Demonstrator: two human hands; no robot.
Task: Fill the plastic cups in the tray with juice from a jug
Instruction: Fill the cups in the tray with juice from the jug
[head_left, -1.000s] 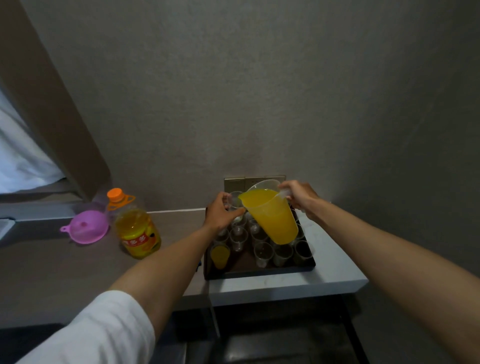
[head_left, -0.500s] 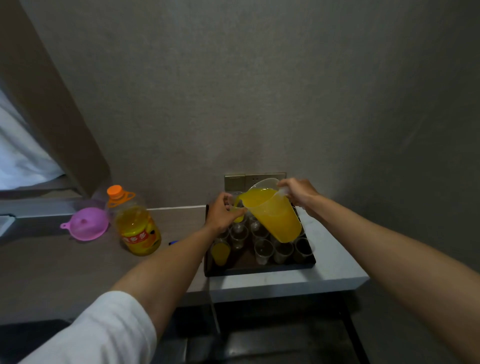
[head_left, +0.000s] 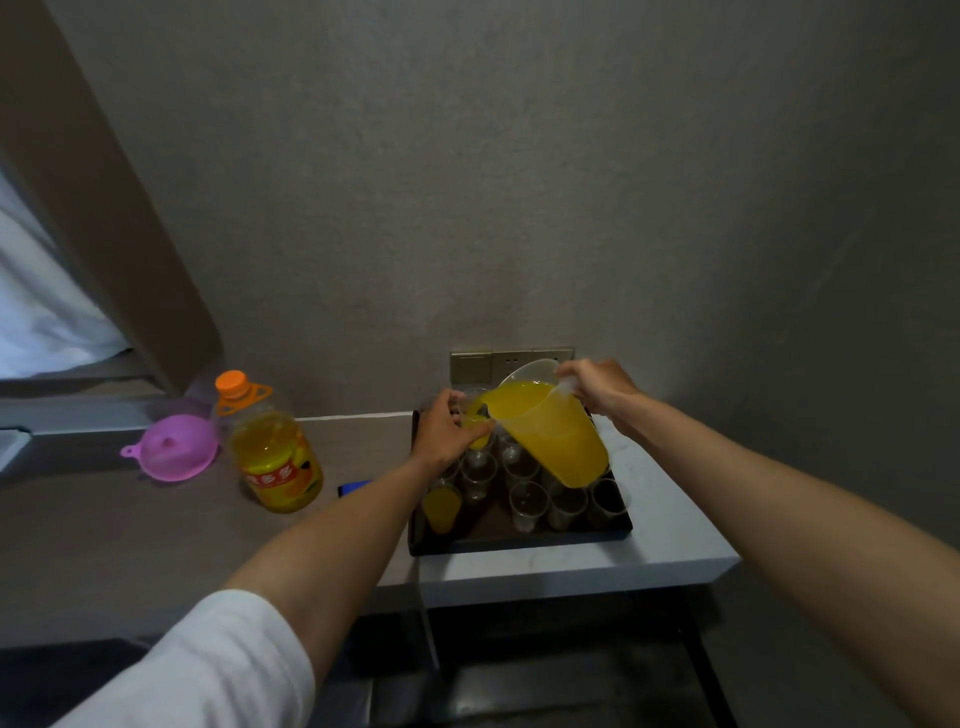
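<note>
Jug (head_left: 550, 436) in my right hand (head_left: 597, 389), grip wrapped on its handle, tilts left w/ spout just over the cup (head_left: 475, 431) my left hand (head_left: 441, 434) holds above the tray (head_left: 514, 543), far-left corner.

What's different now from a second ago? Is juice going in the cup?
Yes. The clear plastic jug of yellow juice, held by the right hand, has tipped further, and the small clear plastic cup in the left hand now holds juice. Tray cups unchanged.

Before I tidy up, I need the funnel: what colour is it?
Pink-purple: the plastic funnel shows in the head view, beside the juice bottle.
</note>
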